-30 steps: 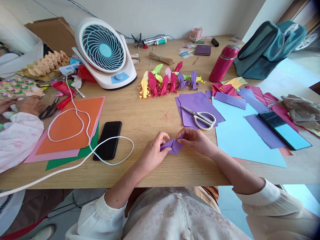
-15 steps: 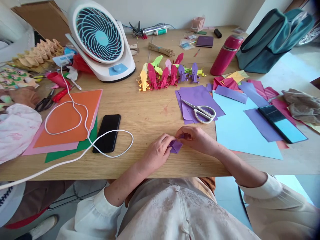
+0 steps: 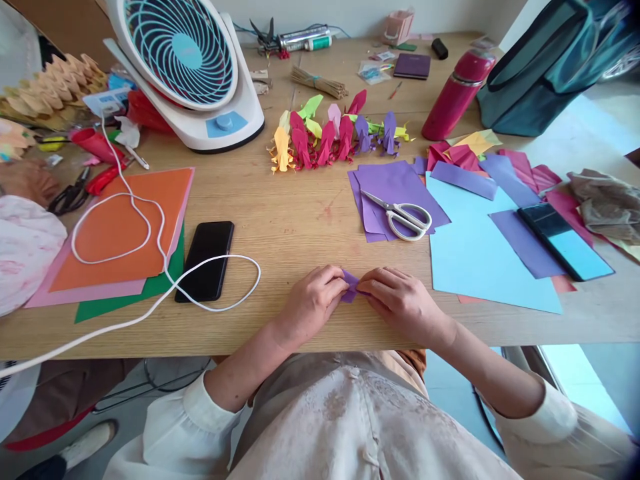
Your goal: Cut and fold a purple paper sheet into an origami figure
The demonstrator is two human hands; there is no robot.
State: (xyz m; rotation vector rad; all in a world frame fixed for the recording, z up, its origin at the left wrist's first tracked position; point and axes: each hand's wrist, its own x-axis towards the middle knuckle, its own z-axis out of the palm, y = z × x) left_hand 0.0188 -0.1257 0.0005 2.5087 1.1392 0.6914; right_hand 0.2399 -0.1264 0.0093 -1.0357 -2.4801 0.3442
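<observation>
A small folded piece of purple paper (image 3: 349, 285) lies on the table near its front edge, between my two hands. My left hand (image 3: 316, 298) has its fingers closed on the paper's left side. From the other side, my right hand (image 3: 399, 300) pinches the right edge, fingertips bent down. Both hands partly cover the paper, so its full shape is hidden. Farther off, scissors with white handles (image 3: 407, 221) rest on a stack of purple sheets (image 3: 395, 180). Behind these stands a cluster of folded paper figures (image 3: 327, 140) in red, yellow, green, pink and purple.
To the left are a black phone (image 3: 206, 260), a white cable (image 3: 150, 317), orange paper (image 3: 120, 233) and a fan (image 3: 200, 73). On the right are light blue paper (image 3: 480, 257), another phone (image 3: 565, 241), a red bottle (image 3: 457, 97) and a teal bag (image 3: 535, 73). A co-worker's sleeve (image 3: 27, 253) shows at far left.
My right hand has turned and come lower on the right side of the purple paper. The left hand keeps its hold. The whole view has shifted slightly.
</observation>
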